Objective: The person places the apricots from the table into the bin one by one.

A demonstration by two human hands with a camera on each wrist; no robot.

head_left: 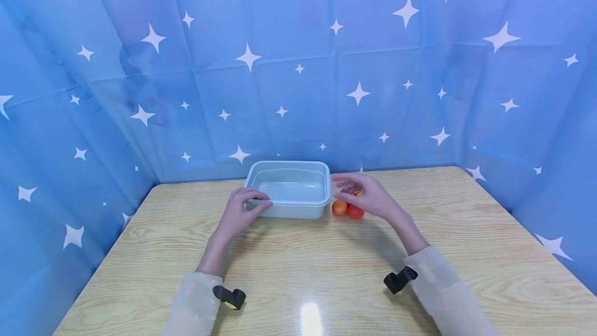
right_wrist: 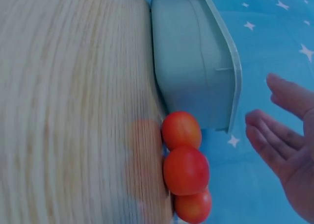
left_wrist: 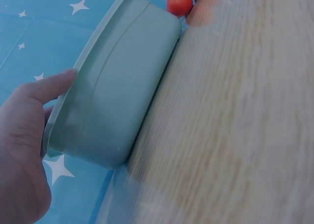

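Note:
A pale grey-green plastic basin (head_left: 296,211) stands near the table's back edge, its inside bare. At its front left corner my left hand (head_left: 237,213) holds the rim, thumb on the near side, as the left wrist view also shows. Three tomatoes, orange-red and round, sit together just right of the basin; the front two are a red tomato (head_left: 355,212) and a more orange tomato (head_left: 339,207). My right hand (head_left: 368,195) hovers over them beside the basin's right rim, partly covering the rear tomato (right_wrist: 194,207). Its fingers are loosely bent and apart from the thumb, holding nothing.
The light wood-grain table (head_left: 298,258) stretches in front of the basin and to both sides. A blue curtain (head_left: 298,92) with white stars hangs behind the table and along both sides.

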